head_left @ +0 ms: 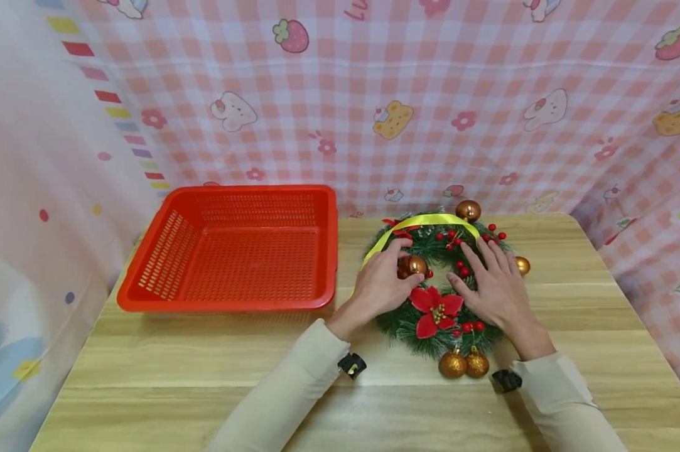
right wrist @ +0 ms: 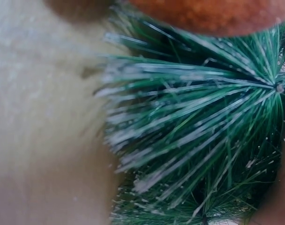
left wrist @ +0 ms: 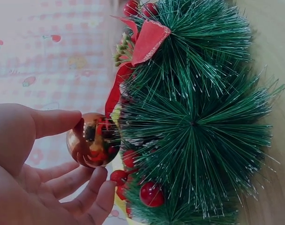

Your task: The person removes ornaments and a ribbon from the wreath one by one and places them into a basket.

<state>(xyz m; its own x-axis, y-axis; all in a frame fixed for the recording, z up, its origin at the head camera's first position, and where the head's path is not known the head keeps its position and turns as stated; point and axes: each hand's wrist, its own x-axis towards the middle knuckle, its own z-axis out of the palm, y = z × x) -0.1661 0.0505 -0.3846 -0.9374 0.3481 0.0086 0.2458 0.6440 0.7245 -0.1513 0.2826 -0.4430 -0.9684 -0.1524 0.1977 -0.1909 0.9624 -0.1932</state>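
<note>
A green Christmas wreath (head_left: 413, 326) lies on the table, trimmed with red berries, a red poinsettia (head_left: 437, 311) and gold baubles (head_left: 453, 363). My left hand (head_left: 382, 279) is at the wreath's left side. Its thumb and fingers hold a shiny copper bauble (left wrist: 93, 140), which sits against the needles in the left wrist view. On the right side, my right hand (head_left: 495, 292) rests over the wreath with its fingers spread. Green needles (right wrist: 203, 108) fill much of the right wrist view. A yellow ribbon (head_left: 430, 220) arches across the wreath's far side.
A red plastic basket (head_left: 226, 304) with perforated walls stands left of the wreath. Another copper bauble (head_left: 468, 210) is at the wreath's far edge, and a gold one (head_left: 522, 265) at its right. Behind the wooden table (head_left: 232, 376) hangs a pink checked curtain (head_left: 340, 94).
</note>
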